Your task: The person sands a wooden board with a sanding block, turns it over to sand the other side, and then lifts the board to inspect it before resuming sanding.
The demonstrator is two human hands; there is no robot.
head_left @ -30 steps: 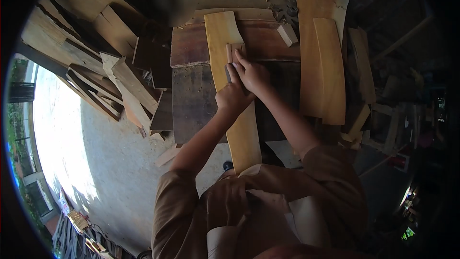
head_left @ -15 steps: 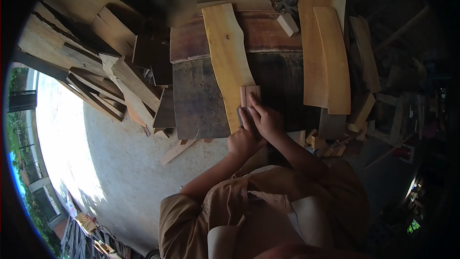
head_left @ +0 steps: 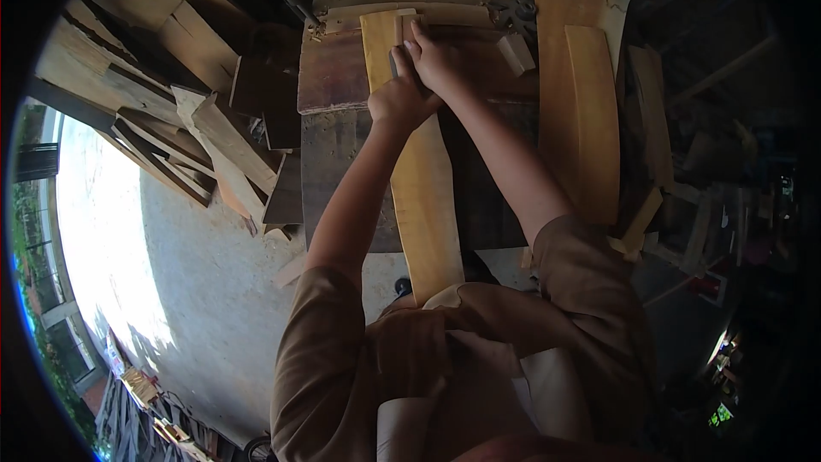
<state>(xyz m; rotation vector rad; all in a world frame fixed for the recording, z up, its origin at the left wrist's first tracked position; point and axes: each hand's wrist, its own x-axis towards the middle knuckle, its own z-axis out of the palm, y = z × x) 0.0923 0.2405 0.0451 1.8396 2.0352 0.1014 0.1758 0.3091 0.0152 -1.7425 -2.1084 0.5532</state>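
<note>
The long plank (head_left: pixel 425 205) is pale yellow wood, smooth and matt; the bench (head_left: pixel 342 154) is dark, scuffed wood.

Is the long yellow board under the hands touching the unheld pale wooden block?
Apart: the head view shows dark reddish surface between board and block.

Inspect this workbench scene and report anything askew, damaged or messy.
The wide board at right has a jagged, crack-like line near its far corner, perhaps damage. The small wooden block sits askew on the workbench. Wood shavings litter the far left corner, and the boards at left look jumbled.
</note>
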